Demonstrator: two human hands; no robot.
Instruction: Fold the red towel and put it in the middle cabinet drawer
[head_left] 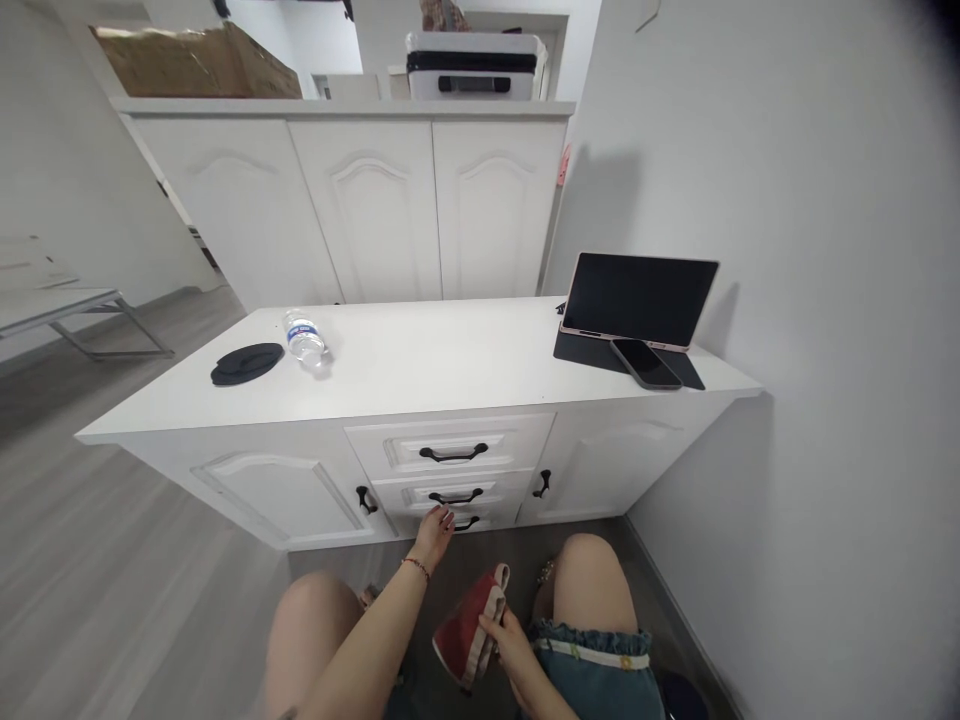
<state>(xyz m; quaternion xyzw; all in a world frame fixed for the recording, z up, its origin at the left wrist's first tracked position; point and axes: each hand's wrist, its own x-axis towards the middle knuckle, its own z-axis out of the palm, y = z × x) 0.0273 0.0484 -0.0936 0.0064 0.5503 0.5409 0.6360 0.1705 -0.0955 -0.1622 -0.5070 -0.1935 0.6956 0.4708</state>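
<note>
My left hand (433, 538) reaches forward, palm turned partly down, in front of the lowest drawer of the white cabinet. Its fingertips are beside the black bottom drawer handle (466, 524) and just below the middle drawer handle (456, 497); whether they touch either one is unclear. The fingers look loosely stretched, with nothing seen in them. Between my knees, my right hand (512, 645) grips a red fabric piece with cream trim (466, 630) by its trimmed edge. The fabric piece hangs tilted, and its exact kind does not show. All three drawers look closed.
On the white cabinet top (435, 360) lie a plastic bottle (305, 340), a flat black round item (247, 364), a propped tablet (639, 300) and a phone (645, 364). A suitcase (476, 68) and cardboard box (195, 62) rest on the taller cabinet behind. A wall (840, 350) bounds the right.
</note>
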